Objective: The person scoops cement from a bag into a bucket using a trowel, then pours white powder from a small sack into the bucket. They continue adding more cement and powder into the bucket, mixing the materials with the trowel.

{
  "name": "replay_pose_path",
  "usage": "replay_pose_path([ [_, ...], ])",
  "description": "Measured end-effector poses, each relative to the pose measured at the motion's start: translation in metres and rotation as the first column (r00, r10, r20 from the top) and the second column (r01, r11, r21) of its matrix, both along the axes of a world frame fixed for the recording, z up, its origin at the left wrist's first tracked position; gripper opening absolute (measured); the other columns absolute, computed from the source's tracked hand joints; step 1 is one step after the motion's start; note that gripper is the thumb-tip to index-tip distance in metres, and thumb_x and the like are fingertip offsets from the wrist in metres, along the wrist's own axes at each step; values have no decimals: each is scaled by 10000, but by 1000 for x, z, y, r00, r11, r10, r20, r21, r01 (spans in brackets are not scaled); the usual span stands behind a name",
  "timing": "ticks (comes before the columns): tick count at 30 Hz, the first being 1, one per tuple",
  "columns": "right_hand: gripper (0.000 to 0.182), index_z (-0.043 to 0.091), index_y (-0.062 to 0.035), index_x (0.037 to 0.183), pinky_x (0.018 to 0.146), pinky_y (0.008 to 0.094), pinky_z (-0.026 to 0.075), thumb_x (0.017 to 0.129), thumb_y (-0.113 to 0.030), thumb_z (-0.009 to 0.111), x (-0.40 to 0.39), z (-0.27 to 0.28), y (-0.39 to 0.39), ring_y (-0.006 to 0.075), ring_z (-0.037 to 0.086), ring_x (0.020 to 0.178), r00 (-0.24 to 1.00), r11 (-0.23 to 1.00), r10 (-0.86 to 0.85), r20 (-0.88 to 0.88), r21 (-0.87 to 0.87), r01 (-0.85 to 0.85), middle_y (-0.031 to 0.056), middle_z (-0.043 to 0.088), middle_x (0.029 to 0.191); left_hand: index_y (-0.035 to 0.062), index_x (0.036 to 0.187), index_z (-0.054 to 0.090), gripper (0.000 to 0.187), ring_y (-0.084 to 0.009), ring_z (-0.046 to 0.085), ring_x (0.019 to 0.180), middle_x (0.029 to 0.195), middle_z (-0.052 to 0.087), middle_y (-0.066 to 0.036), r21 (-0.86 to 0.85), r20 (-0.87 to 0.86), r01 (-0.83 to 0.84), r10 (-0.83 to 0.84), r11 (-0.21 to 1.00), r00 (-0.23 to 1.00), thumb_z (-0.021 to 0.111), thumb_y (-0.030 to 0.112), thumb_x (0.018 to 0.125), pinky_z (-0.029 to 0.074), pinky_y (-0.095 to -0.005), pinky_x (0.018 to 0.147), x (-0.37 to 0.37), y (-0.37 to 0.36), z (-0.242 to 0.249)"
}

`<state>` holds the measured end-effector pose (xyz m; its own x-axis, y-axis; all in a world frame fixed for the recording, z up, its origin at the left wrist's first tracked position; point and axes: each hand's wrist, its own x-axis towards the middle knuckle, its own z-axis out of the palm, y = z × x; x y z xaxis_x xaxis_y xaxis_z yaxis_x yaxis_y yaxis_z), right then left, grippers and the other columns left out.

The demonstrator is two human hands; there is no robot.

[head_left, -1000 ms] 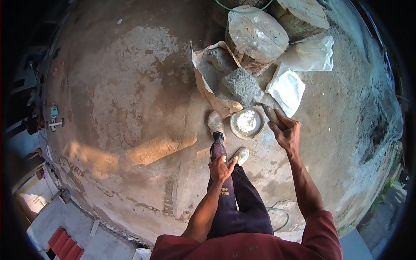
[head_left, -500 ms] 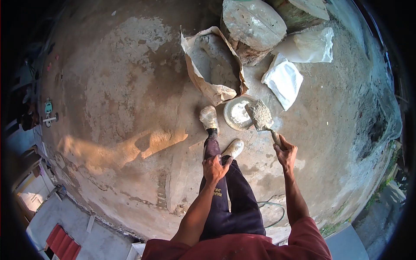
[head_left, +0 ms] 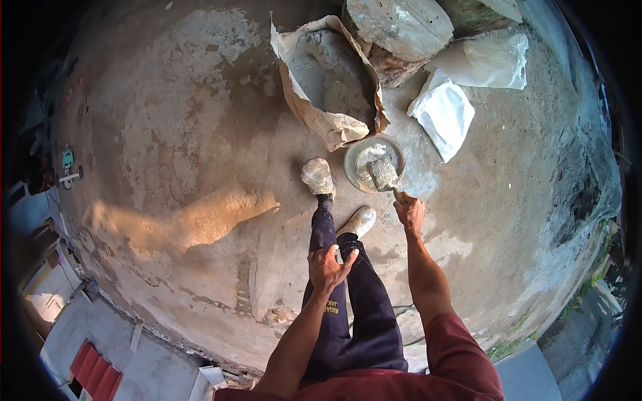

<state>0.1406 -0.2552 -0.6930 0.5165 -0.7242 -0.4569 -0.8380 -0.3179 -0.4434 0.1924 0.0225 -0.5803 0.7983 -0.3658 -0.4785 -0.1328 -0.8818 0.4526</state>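
My right hand (head_left: 410, 212) is wrapped round the handle of a trowel. The trowel's blade (head_left: 383, 174) bears a grey, mortar-like mix and lies inside a round bucket (head_left: 349, 159) on the ground. Pale material (head_left: 370, 155) shows in the bucket beside the blade. With fingers spread, my left hand (head_left: 326, 267) rests on my left leg near the knee and holds nothing. Just beyond the bucket stands a torn-open paper sack (head_left: 301, 97) with grey powder (head_left: 334, 73) in it.
A white plastic sack (head_left: 443, 115) lies to the right of the bucket, with another pale sack (head_left: 495, 61) behind it. Large full bags (head_left: 401, 30) stand at the back. My shoes (head_left: 317, 176) are close to the bucket. A sunlit patch (head_left: 194, 220) crosses the concrete floor on the left.
My right hand has moved left and toward the bucket, bringing the loaded trowel from the bucket's right side to inside it. My left hand stays on my leg.
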Motion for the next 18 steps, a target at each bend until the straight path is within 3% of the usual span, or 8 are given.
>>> replay_pose_path([
  [2,404,772,-121,1103,800,458,562,719,-246,768,11,-2,-3,412,713,871,1000,1000,-2,-14,4,3,237,726,928,-1,1013,742,639,-324,710,852,874,749,-176,-11,-7,-10,10,1000,1000,740,609,821,460,-434,956,1,1,-1],
  [4,327,775,-120,1028,763,475,558,734,-261,748,26,5,-7,417,708,839,984,998,64,-167,20,-61,221,727,899,-4,1008,744,644,-323,709,851,871,748,-180,-21,-17,-22,22,1000,1000,741,611,817,466,-431,948,-3,4,-2],
  [5,243,770,-108,929,731,492,553,758,-276,731,32,12,-7,429,696,796,987,997,78,-143,-3,-79,214,722,864,-8,1000,745,649,-323,709,843,866,747,-181,-30,43,-15,16,999,999,741,614,816,470,-430,941,-5,5,-5],
  [6,243,770,-108,929,731,492,553,758,-276,731,37,13,-10,429,696,796,986,997,81,-146,-5,-83,214,722,864,-12,992,747,654,-323,709,835,861,746,-183,-37,105,-8,12,999,994,740,617,815,473,-429,934,-6,5,-8],
  [9,213,770,-72,863,746,510,557,823,-266,691,53,19,-18,445,698,804,975,989,141,-171,-27,-148,235,717,867,-15,973,749,647,-329,706,803,835,742,-187,-27,72,-11,13,1000,997,740,613,817,477,-425,927,-1,2,-5],
  [14,222,754,-8,866,789,505,571,815,-206,667,68,30,-31,461,704,834,948,978,198,-248,-21,-209,277,707,869,-13,965,750,638,-328,708,798,834,744,-192,-3,51,-9,9,1000,999,738,608,822,483,-422,910,7,-4,0],
  [18,185,744,8,888,720,512,579,759,-96,661,71,35,-37,449,712,814,888,908,389,-247,-62,-415,272,714,873,-6,968,750,620,-328,711,808,860,749,-189,24,90,-6,4,1000,996,728,601,840,482,-423,899,4,1,-5],
])
